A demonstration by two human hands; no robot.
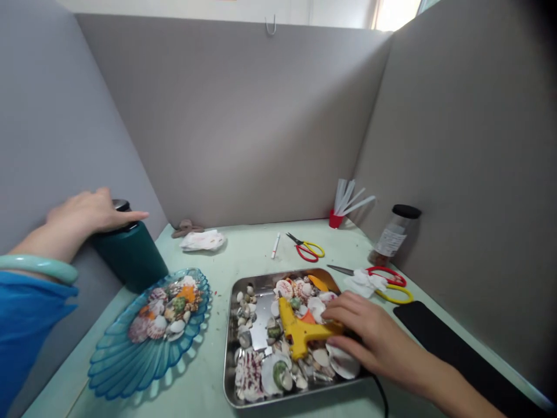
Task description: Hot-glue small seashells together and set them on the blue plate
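Note:
My right hand (374,337) lies over the right side of a metal tray (230,371) of seashells, its fingers closed around the back of a yellow glue gun (300,334) that lies on the shells. A black cord runs from under that hand to the table's front edge. My left hand (93,213) rests flat on the lid of a dark green bottle (130,258) at the far left, fingers stretched out. A pale green bangle sits on that wrist. A blue glass shell-shaped dish (126,360) holding several shells lies between the bottle and the tray.
Grey partition walls enclose the pale green table. At the back lie a crumpled tissue (202,240), a small white tube (275,245), red-and-yellow scissors (308,249), a red cup of glue sticks (343,209). To the right: a black-lidded jar (394,235), more scissors (389,281), a black phone (439,342).

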